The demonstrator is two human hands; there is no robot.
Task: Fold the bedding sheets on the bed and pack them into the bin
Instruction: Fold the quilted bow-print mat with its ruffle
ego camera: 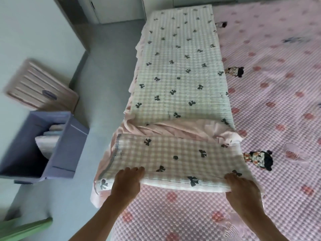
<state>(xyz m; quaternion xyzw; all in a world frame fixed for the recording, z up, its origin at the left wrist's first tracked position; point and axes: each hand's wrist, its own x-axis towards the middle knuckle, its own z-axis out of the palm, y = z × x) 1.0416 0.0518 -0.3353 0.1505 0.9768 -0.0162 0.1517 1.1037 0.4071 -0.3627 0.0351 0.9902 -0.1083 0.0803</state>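
Checked sheet (180,80) lies along bed (278,84), 12 o'clock. Left hand (127,181) and right hand (241,186) pinch near folded edge, fingers clamped on cloth, likely to carry fold forward evenly. Bin (57,150) at 9 o'clock.

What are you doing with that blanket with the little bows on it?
A person is folding the bow-print sheet lying in a long strip on the bed. The left hand and right hand each hold the near edge, which has been turned over so the pink underside shows in the middle. The purple bin waits on the floor to the left, with some folded fabric already inside.
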